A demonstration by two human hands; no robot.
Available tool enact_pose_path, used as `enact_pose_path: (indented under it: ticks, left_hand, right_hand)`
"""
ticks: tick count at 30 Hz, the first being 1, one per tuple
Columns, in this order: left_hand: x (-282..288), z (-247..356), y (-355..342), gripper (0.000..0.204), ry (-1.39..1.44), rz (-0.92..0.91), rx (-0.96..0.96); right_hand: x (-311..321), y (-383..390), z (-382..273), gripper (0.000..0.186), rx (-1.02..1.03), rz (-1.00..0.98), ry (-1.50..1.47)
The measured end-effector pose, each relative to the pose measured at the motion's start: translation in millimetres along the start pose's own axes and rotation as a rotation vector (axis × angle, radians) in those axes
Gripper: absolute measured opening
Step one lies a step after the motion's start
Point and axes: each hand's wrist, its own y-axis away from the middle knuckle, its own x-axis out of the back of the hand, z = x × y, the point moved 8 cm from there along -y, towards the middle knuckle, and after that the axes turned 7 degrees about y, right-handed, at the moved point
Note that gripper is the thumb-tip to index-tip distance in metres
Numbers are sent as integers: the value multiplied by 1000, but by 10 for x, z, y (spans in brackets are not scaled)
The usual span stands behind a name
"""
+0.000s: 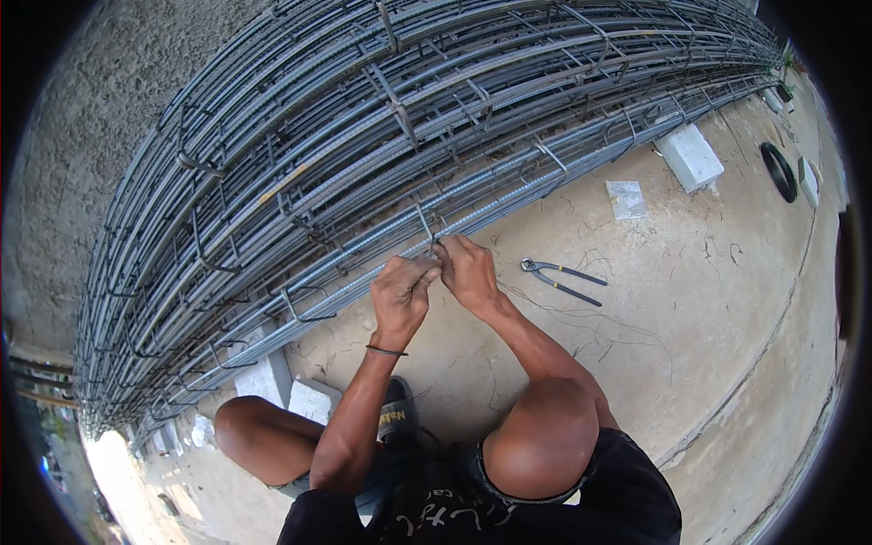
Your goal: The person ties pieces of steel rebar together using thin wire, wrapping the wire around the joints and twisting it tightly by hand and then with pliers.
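Note:
My left hand [400, 289] and my right hand [468, 272] meet at the near edge of a rebar cage [495, 216]. Both are closed, with thumbs and fingertips pinched close together beside a bent stirrup [423, 221]. Whatever is between the fingers is too small or hidden to make out. Long ribbed steel bars run past just beyond my knuckles. Thin loose wires [627, 329] trail over the concrete to the right of my right wrist. Also on the floor there, a pair of end-cutting pincers [565, 280] with dark and yellow handles lies with its jaws apart.
A large stack of rebar cages [300, 173] spans the far side. White blocks [688, 156] sit under it at right and at left [313, 400]. A clear plastic bag [626, 200] and a black ring [778, 173] rest on the concrete. My knees flank my forearms.

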Motion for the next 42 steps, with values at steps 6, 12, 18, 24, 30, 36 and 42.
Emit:
enact_pose_path:
  ticks: [6, 12, 18, 24, 30, 36, 42]
  left_hand:
    - [-102, -113, 280, 18, -99, -96, -210]
    - [-208, -272, 360, 23, -381, -254, -274]
    - [-199, -221, 267, 33, -450, -430, -409]
    - [361, -372, -346, 24, -81, -90, 94]
    - [-302, -766, -760, 31, -541, -762, 336]
    - [-411, -801, -718, 28, -300, -1083, 197]
    - [-275, -707, -585, 23, -332, -823, -124]
  right_hand:
    - [-100, -43, 228, 21, -202, -354, -371]
    - [-28, -137, 132, 25, -190, -429, -221]
    - [62, -134, 2, 20, 69, -41, -98]
    - [18, -56, -12, 12, 149, 3, -50]
    - [36, -59, -71, 16, 244, 49, 65]
    - [42, -36, -124, 19, 281, 86, 101]
    - [-55, -23, -131, 17, 243, 33, 138]
